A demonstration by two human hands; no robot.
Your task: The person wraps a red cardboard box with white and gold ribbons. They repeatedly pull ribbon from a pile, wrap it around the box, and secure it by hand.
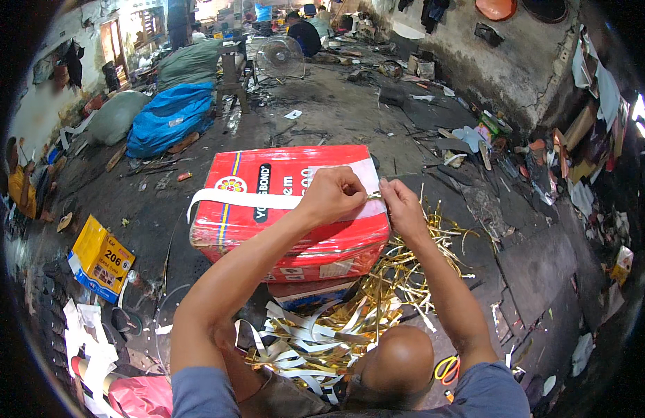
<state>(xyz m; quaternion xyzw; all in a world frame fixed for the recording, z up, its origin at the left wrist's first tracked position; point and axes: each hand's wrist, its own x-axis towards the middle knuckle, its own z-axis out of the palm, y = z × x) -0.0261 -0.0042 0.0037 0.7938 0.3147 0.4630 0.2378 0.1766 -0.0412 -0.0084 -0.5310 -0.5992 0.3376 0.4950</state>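
A large red cardboard box (294, 240), wrapped in clear tape, stands in front of me like a work surface. Over its right end, my left hand (329, 195) pinches a white strip (256, 199), whose loose end runs left across the box top and curls over the edge. My right hand (404, 207) is closed at the box's right edge, fingertips close to the left ones. A short gold piece (373, 196) shows between both hands, apparently part of the same strip. Gold strips (434, 261) hang beside the box below my right hand. More white and gold strips (315, 341) lie heaped near my knees.
A yellow carton (103, 258) and white scraps (89, 338) are on the left. Farther off are a blue sack (172, 118), a standing fan (280, 57) and a seated person (303, 35). Another person (22, 184) sits at far left. Scraps line the right wall (496, 76).
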